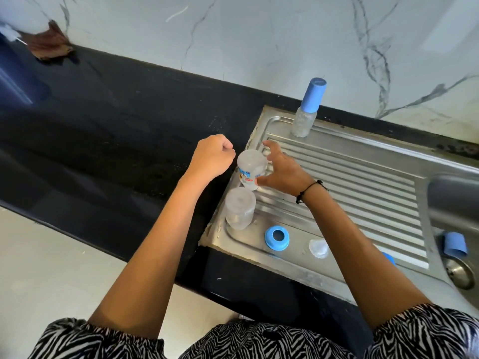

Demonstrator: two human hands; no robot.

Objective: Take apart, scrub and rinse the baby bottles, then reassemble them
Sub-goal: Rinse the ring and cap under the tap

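At the upper left of the frame a brown rag (50,44) lay on the black counter (129,120), against the marble wall (259,35). The left hand (213,157) hung above the counter just left of centre, curled into a loose fist; it held nothing and touched nothing that could be seen.

Just right of it, at the left edge of the steel drainboard (363,182), a printed bottle (251,169) stood upside down. The right hand (281,171) was spread around it, thumb low on the near side, fingers (269,147) arched over the far side; the fingertips rested on or just off the plastic, and a firm grip could not be told. A black cord (309,190) circled that wrist.

Below that bottle a second, clear bottle (239,208) stood inverted too, close beside the first. Right of it, along the lower edge of the drainboard, a blue ring (276,237) lay flat, then a clear teat (318,247), then a scrap of blue (388,258) half hidden by the right forearm.

In the upper centre-right a capped bottle (307,110) stood upright at the drainboard's far edge, its blue cap on. At far right a blue cap (455,243) lay on its side inside the basin (453,203), above the drain (460,273).
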